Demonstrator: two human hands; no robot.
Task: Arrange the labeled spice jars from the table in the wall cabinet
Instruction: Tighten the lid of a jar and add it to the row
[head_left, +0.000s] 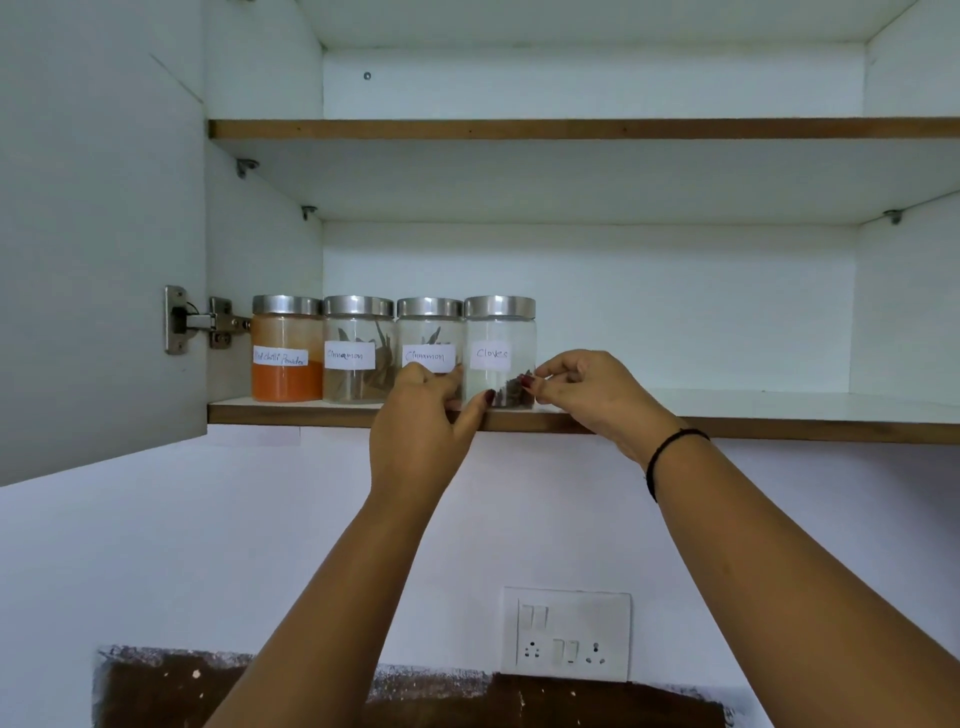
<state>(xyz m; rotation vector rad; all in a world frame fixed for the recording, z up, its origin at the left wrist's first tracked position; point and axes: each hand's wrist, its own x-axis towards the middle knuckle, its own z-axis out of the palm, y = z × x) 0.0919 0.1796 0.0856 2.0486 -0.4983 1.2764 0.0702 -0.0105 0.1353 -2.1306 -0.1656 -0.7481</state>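
Four glass jars with steel lids stand in a row at the left of the cabinet's lower shelf (779, 410). From the left: a red chilli powder jar (285, 353), a cinnamon jar (356, 358), a second cinnamon jar (428, 338) and a cloves jar (500, 348). My left hand (415, 431) touches the base of the second cinnamon jar, its thumb reaching the cloves jar's bottom left. My right hand (587, 395) touches the cloves jar's lower right with its fingertips. Both hands pinch the cloves jar at its base.
The open cabinet door (98, 234) hangs at the left on a hinge (197, 322). The upper shelf (571, 129) holds nothing visible. The lower shelf's right part is bare. A switch and socket plate (566, 634) sits on the wall below.
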